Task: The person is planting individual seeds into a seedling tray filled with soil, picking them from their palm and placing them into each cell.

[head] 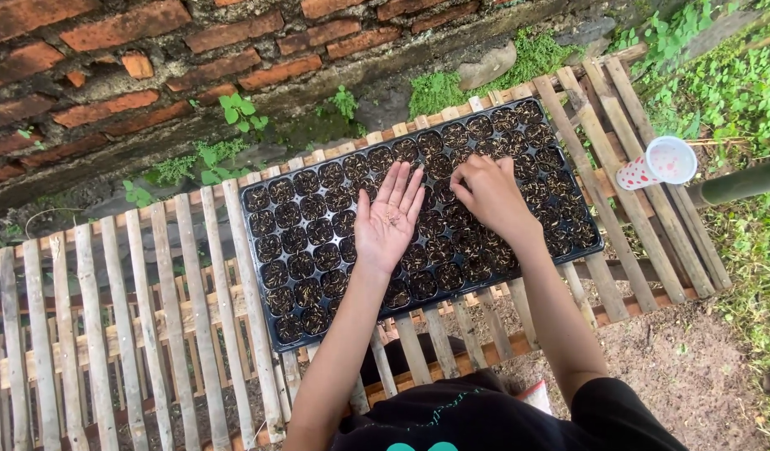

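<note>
A black seedling tray (259, 276) with many soil-filled cells lies on a slatted bamboo bench (117, 317). My left hand (388, 219) hovers palm-up over the tray's middle, fingers together, with a few small seeds (391, 219) resting in the palm. My right hand (489, 194) is just to its right, fingers pinched downward into a cell near the tray's upper middle. Whether a seed is between those fingertips is too small to tell.
A white paper cup with red dots (660, 164) lies on its side on the bench's right end. A brick wall (151, 67) runs behind the bench, with weeds at its base. Green plants and bare soil are at the right.
</note>
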